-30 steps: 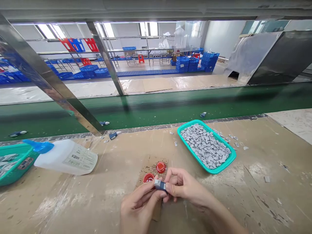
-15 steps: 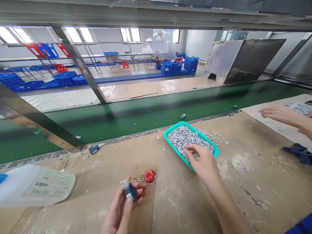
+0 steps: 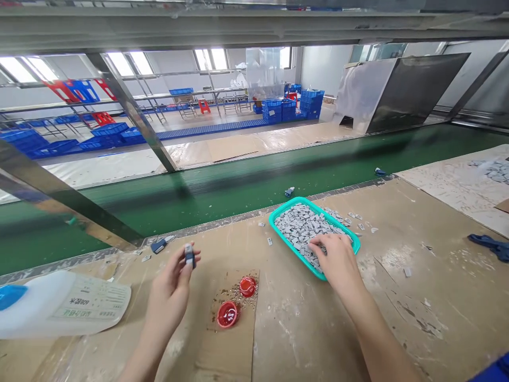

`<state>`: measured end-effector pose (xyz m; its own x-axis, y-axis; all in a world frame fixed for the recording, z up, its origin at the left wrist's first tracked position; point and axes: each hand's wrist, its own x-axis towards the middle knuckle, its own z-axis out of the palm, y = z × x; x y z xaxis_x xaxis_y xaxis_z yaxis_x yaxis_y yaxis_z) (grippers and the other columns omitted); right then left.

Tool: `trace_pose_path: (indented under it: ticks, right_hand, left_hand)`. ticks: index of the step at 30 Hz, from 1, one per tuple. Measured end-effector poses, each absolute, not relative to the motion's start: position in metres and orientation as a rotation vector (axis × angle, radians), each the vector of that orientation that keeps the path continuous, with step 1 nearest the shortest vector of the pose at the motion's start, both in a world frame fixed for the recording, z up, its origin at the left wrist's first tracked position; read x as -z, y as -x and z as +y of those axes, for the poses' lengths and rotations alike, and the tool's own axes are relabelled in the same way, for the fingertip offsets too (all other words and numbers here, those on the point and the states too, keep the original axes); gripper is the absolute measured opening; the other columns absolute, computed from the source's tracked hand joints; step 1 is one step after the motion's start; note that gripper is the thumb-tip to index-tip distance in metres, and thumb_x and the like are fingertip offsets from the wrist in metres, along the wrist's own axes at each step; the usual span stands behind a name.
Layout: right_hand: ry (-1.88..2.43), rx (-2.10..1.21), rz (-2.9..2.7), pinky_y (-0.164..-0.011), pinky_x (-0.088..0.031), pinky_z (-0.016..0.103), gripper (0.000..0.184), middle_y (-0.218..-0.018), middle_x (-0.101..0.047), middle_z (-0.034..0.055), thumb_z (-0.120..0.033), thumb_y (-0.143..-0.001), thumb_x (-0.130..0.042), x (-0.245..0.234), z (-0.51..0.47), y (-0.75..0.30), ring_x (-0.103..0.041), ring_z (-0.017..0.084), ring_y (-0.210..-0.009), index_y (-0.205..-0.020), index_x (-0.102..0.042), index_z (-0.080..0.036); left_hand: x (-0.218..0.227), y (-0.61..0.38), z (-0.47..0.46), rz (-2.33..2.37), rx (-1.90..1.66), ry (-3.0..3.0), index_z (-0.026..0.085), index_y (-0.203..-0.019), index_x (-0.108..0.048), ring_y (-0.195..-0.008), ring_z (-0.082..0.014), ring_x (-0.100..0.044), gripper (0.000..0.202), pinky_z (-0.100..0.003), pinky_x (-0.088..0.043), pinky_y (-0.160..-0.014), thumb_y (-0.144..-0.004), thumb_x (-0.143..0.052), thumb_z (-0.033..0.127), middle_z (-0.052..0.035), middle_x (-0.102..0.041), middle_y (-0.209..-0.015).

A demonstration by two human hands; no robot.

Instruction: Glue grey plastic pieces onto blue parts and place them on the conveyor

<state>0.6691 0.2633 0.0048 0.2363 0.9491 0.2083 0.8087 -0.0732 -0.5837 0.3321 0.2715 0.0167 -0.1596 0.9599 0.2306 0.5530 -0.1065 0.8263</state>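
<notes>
My left hand (image 3: 169, 292) is raised above the table edge, pinching a small blue and grey plastic part (image 3: 190, 256) between thumb and fingers. My right hand (image 3: 332, 260) rests in a teal plastic tray (image 3: 279, 229), its fingers on the heap of small grey pieces (image 3: 296, 223). Whether those fingers hold a piece is hidden. Below my left hand lie two red caps (image 3: 228, 314) (image 3: 247, 286) on a cardboard sheet (image 3: 228, 350) scattered with grit.
A white bottle with a blue cap (image 3: 63, 305) lies at the left. A green conveyor belt (image 3: 222, 180) runs behind the table, with small blue parts on it. Loose grey pieces lie beside the tray. A blue item (image 3: 493, 246) and more grey pieces (image 3: 493, 171) sit at right.
My left hand has risen from the cardboard towards the belt, carrying the part. My right hand stays in the tray. The other person's hand at right has gone from view.
</notes>
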Motion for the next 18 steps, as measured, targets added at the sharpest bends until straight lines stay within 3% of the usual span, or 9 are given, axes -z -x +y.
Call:
trace_pose_path:
  ticks: [2,6,12,18]
  right_hand:
    - [1.776,-0.433,-1.496,-0.075,-0.042,0.039,0.015,-0.091,-0.066,0.0071,-0.033,-0.085,-0.054,-0.010,0.262,-0.666,-0.054,0.028,-0.091,-0.084,-0.064,-0.021]
    - [1.430,-0.873,-1.288,-0.075,-0.047,0.033,0.020,-0.091,-0.067,0.0047,-0.041,-0.084,-0.057,-0.023,0.254,-0.644,-0.061,0.022,-0.084,-0.084,-0.061,-0.022]
    - [1.195,-1.433,-1.168,-0.072,-0.052,0.033,0.031,-0.077,-0.070,0.0042,-0.034,-0.062,-0.080,-0.011,0.243,-0.597,-0.066,0.022,-0.076,-0.084,-0.066,-0.017]
    - [1.178,-1.571,-1.108,-0.072,-0.050,0.031,0.026,-0.076,-0.070,0.0058,-0.034,-0.062,-0.079,0.006,0.243,-0.579,-0.065,0.021,-0.075,-0.076,-0.069,-0.015]
  left_hand:
    - [-0.010,-0.329,0.302,1.781,-1.091,-1.876,0.021,-0.124,-0.047,-0.106,-0.0214,-0.059,0.038,-0.037,-0.045,-0.092,-0.087,-0.040,0.032,-0.0100,-0.063,-0.113]
    - [0.000,-0.327,0.358,1.919,-1.026,-1.990,0.019,-0.125,-0.046,-0.098,-0.0264,-0.061,0.041,-0.041,-0.047,-0.084,-0.085,-0.042,0.025,-0.0137,-0.063,-0.112]
    - [0.016,-0.328,0.416,2.033,-0.961,-2.139,0.015,-0.124,-0.046,-0.097,-0.0312,-0.057,0.040,-0.046,-0.044,-0.080,-0.084,-0.044,0.019,-0.0160,-0.063,-0.104]
    - [0.033,-0.322,0.430,2.046,-1.083,-2.206,0.012,-0.124,-0.044,-0.104,-0.0287,-0.052,0.037,-0.047,-0.041,-0.086,-0.088,-0.040,0.018,-0.0157,-0.060,-0.108]
